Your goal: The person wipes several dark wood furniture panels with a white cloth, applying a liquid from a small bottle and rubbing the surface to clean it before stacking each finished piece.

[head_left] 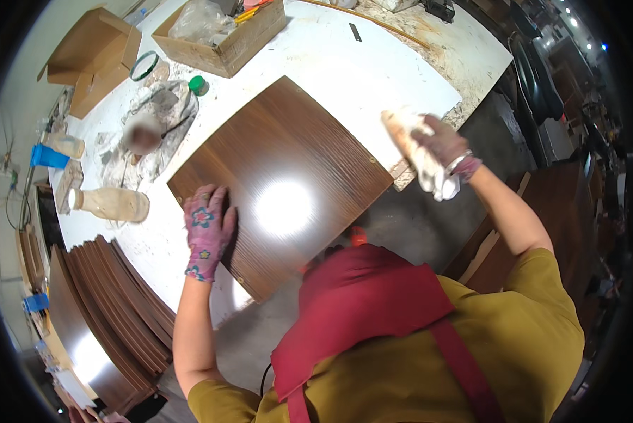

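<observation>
L grip [207, 229] spread flat on brown panel [281, 141], nothing clasped; R grip [443, 144] closed on stained rag [423, 166]. Panel o/hangs surface [316, 60] edge: hard push might tip it.

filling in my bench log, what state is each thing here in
Brown wood-grain rectangular panel: lying flat
Stained white cloth: bunched, gripped
Left hand in pink flowered glove: open, resting on the panel
Right hand in stained purple glove: closed on the cloth
Tan flapped cardboard box: open
Shallow brown cardboard box: open, partly filled
Grey-white rag: crumpled
Dark brown flat panels: stacked
</observation>
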The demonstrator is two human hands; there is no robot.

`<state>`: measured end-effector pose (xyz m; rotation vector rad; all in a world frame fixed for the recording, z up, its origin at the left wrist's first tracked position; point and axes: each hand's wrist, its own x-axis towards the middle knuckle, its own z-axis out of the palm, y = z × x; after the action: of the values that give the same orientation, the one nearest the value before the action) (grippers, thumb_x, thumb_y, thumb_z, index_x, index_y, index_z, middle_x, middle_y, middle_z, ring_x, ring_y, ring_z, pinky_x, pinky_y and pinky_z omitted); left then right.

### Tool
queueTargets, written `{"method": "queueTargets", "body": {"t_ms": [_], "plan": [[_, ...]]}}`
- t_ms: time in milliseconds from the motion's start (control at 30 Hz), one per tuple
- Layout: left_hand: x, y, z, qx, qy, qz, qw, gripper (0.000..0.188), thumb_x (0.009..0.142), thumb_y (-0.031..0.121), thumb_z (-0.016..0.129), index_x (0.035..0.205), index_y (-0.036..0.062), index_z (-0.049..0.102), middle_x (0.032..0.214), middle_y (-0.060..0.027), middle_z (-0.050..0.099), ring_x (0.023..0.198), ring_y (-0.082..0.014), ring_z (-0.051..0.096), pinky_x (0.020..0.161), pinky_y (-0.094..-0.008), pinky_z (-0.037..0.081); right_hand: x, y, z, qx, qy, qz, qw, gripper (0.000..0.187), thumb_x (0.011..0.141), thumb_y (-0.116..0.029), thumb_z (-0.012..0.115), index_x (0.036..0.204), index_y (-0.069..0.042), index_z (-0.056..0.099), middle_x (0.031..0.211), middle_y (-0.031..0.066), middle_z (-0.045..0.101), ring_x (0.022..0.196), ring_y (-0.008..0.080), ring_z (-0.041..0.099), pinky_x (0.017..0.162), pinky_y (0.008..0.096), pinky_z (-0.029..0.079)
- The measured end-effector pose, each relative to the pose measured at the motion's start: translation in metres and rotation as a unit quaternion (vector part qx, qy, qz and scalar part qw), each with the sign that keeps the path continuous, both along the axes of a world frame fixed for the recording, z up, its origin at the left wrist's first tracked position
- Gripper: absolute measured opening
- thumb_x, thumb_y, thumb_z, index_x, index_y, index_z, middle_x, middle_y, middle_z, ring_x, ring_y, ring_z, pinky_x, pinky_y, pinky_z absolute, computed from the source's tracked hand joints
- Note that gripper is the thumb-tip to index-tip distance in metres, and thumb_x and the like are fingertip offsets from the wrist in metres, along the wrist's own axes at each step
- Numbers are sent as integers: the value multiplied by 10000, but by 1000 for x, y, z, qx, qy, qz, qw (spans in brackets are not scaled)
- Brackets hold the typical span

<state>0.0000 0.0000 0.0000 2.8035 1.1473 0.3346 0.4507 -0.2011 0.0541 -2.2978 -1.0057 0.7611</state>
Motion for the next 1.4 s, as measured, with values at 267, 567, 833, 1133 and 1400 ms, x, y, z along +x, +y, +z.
{"method": "queueTargets", "body": {"t_ms": [267,567,833,1133,1400], "plan": [[112,67,-20,120,-92,48,987,515,896,332,606,1315,48,511,1305,-184,513,1274,-366,425,1067,-459,340,-67,16,23,144,-298,331,884,408,827,-187,677,1218,-120,584,958,92,605,798,273,628,700,360,530],[139,81,-22,62,-11,73,995,538,931,367,541,1360,53,464,1282,-203,500,1223,-357,439,1079,-471,300,-82,241,-55,120,-130,179,968,330,882,-298,602,1169,-135,605,1086,137,576,925,317,616,780,412,516],[134,85,-25,46,-14,92,995,529,915,335,562,1359,60,485,1274,-189,503,1202,-352,452,1072,-465,307,-116,172,-60,112,-235,482,837,389,921,-328,537,1271,-160,554,1147,137,603,1016,315,613,844,417,506],[131,82,-23,68,-180,28,981,437,842,218,640,1234,40,562,1223,-175,542,1183,-352,492,1031,-474,364,-6,298,-68,171,-70,144,972,453,898,-373,590,1205,-40,572,1131,172,620,1054,289,600,907,366,471],[7,-62,-36,29,-117,-44,992,466,803,276,682,1243,159,583,1291,-77,548,1291,-308,435,1062,-520,336,-101,226,-66,129,-163,258,944,369,907,-262,589,1246,-118,576,1152,141,619,1023,313,607,917,384,470]]}}
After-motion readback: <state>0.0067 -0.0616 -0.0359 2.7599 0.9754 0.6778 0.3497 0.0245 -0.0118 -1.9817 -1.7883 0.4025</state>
